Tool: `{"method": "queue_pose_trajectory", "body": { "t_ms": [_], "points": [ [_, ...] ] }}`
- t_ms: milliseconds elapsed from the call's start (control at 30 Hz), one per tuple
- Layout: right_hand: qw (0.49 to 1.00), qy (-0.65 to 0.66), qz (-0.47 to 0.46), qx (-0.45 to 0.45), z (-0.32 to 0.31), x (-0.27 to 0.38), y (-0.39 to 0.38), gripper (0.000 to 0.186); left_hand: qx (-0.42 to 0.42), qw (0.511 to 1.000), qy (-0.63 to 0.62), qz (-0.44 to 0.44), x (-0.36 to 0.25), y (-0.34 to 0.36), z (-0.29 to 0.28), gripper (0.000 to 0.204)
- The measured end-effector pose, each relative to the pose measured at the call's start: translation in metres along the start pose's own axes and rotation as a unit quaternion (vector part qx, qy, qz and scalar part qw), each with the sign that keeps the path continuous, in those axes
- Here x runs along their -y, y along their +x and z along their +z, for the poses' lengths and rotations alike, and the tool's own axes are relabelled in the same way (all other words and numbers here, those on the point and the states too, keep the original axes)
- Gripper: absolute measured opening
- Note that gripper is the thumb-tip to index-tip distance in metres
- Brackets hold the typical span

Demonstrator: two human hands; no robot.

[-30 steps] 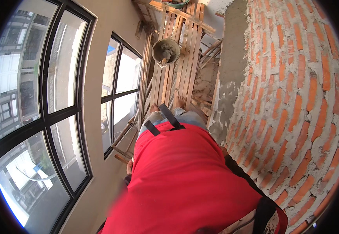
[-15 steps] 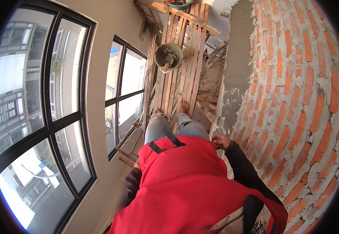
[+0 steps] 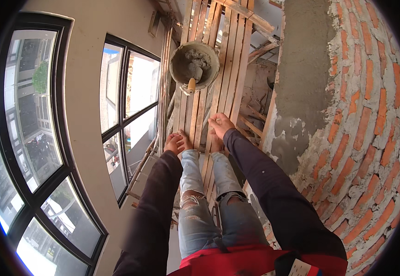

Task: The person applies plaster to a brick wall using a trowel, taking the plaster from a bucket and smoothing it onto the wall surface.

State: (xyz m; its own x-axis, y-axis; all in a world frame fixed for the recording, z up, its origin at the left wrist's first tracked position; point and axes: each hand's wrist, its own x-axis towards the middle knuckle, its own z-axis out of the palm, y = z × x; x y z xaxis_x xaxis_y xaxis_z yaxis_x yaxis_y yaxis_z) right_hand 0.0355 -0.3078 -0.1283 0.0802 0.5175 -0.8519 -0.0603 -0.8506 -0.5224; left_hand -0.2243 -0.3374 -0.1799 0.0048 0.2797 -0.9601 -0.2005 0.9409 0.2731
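Observation:
My arms reach forward over my legs. My left hand (image 3: pixel 174 142) hangs above my left foot with its fingers loosely bent and apart; nothing shows in it. Slightly farther forward, my right hand (image 3: pixel 221 125) is over my right foot, its fingers half curled with gaps and no object visible. Beyond both hands a round mortar bucket (image 3: pixel 175 69) stands on the plank platform (image 3: pixel 230 69). Wet grey mortar (image 3: pixel 199 58) lies inside. A trowel (image 3: pixel 191 85) rests in the bucket, its wooden handle over the near rim. Neither hand touches bucket or trowel.
At the right rises a brick wall (image 3: pixel 361 133) with a strip of grey plaster (image 3: pixel 301 69) along it. Black-framed windows (image 3: pixel 126 122) line the left wall. Scaffold poles (image 3: pixel 259 53) cross at the platform's far end, and gaps show between the planks.
Both hands have moved from beside my waist out in front, toward the bucket. I am bent forward more, so the bucket appears closer and larger.

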Motion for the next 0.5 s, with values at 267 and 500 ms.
{"method": "queue_pose_trajectory", "body": {
  "t_ms": [267, 500],
  "points": [
    [0.993, -0.099, -0.006, -0.066, 0.083, 0.106, 0.148, 0.056, 0.159, 0.967, -0.191, 0.064, -0.058, 0.208, 0.093, 0.056],
    [0.997, 0.048, 0.048, 0.032, 0.006, 0.096, 0.184, 0.032, 0.180, 0.902, -0.386, 0.069, -0.084, 0.167, 0.199, 0.031]
  ]
}}
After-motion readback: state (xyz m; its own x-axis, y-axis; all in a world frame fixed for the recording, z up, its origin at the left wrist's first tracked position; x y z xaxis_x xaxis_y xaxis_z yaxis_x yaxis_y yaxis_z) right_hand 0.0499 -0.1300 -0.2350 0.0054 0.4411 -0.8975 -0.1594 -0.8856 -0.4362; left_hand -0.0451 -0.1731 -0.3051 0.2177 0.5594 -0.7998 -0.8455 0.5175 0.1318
